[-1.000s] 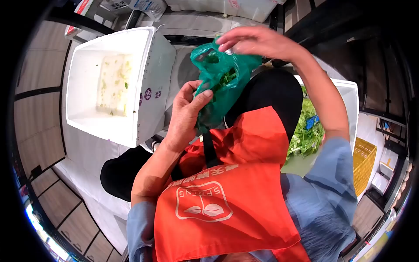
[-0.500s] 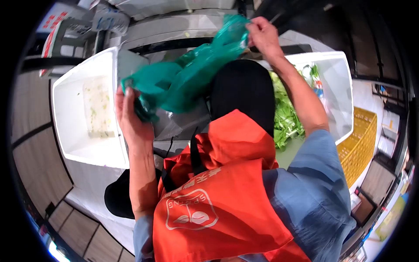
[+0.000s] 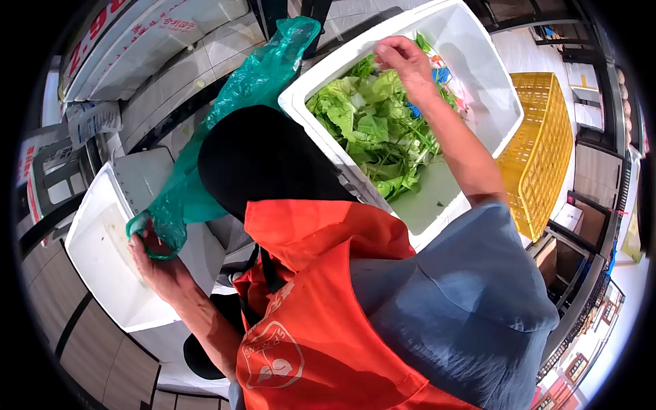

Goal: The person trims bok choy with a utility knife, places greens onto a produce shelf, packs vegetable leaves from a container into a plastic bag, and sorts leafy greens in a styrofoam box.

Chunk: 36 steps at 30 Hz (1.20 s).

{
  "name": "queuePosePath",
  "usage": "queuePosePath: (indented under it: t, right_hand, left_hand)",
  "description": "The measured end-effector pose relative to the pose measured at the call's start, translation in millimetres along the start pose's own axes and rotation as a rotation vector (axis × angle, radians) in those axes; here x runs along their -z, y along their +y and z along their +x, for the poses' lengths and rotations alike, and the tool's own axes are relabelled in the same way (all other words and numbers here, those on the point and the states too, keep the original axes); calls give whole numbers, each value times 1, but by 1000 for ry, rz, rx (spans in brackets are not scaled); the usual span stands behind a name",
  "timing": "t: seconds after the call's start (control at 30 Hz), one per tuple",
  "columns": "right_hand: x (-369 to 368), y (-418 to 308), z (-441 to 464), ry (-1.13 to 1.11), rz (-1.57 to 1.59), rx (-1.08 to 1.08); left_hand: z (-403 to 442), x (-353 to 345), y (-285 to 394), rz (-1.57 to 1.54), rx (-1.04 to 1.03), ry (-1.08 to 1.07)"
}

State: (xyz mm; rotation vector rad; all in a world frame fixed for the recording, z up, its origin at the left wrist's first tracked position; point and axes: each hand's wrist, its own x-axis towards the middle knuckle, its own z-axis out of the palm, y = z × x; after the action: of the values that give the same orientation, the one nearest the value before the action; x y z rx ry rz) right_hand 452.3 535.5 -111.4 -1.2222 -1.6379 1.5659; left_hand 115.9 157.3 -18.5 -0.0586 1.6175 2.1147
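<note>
My left hand is closed on the gathered end of a green plastic bag. The bag hangs stretched out toward the upper middle, partly hidden behind the black cap brim. Over a white foam box is my right hand, its fingers loosely bent and apart from the bag, with nothing visible in them. Below that hand lie leafy greens, heaped in the box with a few blue, white and red bits among them.
A second white foam box, with small scraps inside, stands at the left under my left hand. To the right is a yellow plastic crate. Printed white boxes are stacked at the upper left.
My right hand has let go of the bag and is now over the greens. My left hand has moved down and left with the bag. The view has turned toward the right-hand box.
</note>
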Motion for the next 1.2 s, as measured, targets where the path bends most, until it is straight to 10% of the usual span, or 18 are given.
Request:
queuePosePath:
  t: [0.23,0.77,1.0,1.2]
  right_hand:
    - [-11,46,-63,-431,-1263,-10]
    - [-41,68,-79,-948,-1366,-20]
    - [-71,113,-51,-322,-1494,-100]
    - [-77,149,-46,-456,-1326,107]
  left_hand:
    - [9,9,-5,-112,53,-168]
    - [12,19,-24,-175,228,-204]
    - [11,15,-28,-121,271,-92]
    - [9,5,-35,-78,288,-104]
